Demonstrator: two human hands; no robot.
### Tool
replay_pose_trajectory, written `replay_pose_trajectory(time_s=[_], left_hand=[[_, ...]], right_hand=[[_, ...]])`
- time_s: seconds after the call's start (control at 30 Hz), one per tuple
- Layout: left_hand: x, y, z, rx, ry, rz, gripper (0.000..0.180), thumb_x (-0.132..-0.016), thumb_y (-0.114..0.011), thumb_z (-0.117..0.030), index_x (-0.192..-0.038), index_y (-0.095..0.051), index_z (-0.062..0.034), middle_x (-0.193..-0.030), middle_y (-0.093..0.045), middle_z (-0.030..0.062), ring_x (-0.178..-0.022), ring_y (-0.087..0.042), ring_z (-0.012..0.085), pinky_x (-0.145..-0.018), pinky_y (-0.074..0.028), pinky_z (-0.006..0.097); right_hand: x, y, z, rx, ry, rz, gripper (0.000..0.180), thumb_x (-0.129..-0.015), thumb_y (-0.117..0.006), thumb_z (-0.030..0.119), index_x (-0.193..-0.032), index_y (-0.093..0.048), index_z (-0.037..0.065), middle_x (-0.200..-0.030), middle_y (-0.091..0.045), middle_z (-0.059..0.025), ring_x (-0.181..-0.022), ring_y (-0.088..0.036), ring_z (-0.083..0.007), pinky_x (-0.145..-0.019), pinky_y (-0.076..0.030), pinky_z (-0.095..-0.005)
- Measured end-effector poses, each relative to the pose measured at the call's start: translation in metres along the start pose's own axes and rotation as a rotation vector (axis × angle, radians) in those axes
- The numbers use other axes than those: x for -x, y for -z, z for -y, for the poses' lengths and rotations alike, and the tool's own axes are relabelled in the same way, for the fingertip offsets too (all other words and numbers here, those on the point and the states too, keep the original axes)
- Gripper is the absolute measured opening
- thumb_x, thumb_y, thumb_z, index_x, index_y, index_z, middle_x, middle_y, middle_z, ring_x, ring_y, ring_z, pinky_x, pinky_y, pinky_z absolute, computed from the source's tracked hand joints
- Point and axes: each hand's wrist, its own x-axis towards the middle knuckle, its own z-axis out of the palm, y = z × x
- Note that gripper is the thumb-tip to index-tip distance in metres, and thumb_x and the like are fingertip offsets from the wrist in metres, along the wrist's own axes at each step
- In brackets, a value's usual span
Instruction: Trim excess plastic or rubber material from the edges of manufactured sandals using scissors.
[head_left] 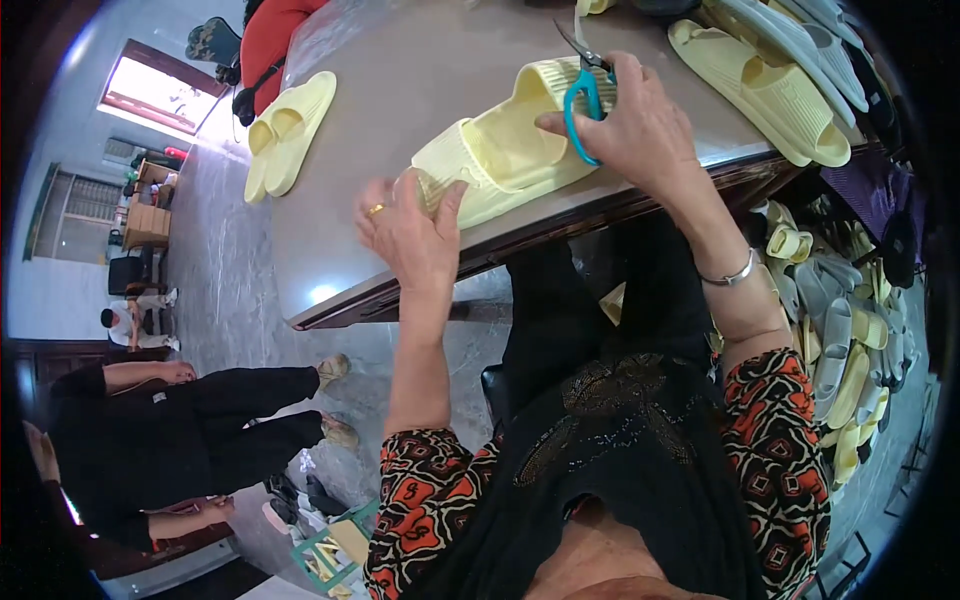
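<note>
On the near edge of the desk [420, 60] lies the pale yellow slide sandal [505, 150] I am working on, its toe end hanging a little past the rim toward me. My left hand [410, 230] is pressed on that end, fingers closed around the sole's edge to steady it. My right hand [640, 125] is clenched on the teal-handled scissors [583, 95], blades pointing up and away over the heel end. I judge this to be the trimming step; the next cut calls for the blades coming down to the rim while the left keeps the sandal from sliding. A finished-looking yellow pair [285, 130] sits further left, more sandals [770, 80] are stacked at the right, and a heap of grey and yellow ones [845, 340] lies on the floor. I see no labels or packages.
</note>
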Motion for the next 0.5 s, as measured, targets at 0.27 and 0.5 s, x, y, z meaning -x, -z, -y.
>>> replay_pose_trajectory(time_s=[0.27,0.5], left_hand=[[-0.015,0.015,0.016,0.18,-0.07,0.198,0.092,-0.064,-0.076,-0.052,-0.132,-0.038,-0.0031,-0.124,-0.044,0.0243,-0.123,-0.034,0.0404,-0.102,-0.028,0.048],[-0.016,0.021,0.006,-0.001,-0.247,0.297,0.097,-0.054,-0.081,-0.038,-0.133,-0.037,-0.0027,-0.125,-0.045,0.0236,-0.121,-0.037,0.0377,-0.102,-0.03,0.046]], right_hand=[[0.002,0.004,-0.001,-0.212,0.056,0.217,0.075,-0.068,-0.076,0.048,-0.114,-0.049,-0.005,-0.087,-0.063,-0.0211,-0.083,-0.063,-0.0313,-0.073,-0.049,-0.0386],[0.012,-0.018,0.021,-0.253,0.073,0.154,0.06,-0.072,-0.073,0.039,-0.107,-0.05,-0.004,-0.08,-0.062,-0.0219,-0.077,-0.063,-0.0352,-0.07,-0.05,-0.0406]])
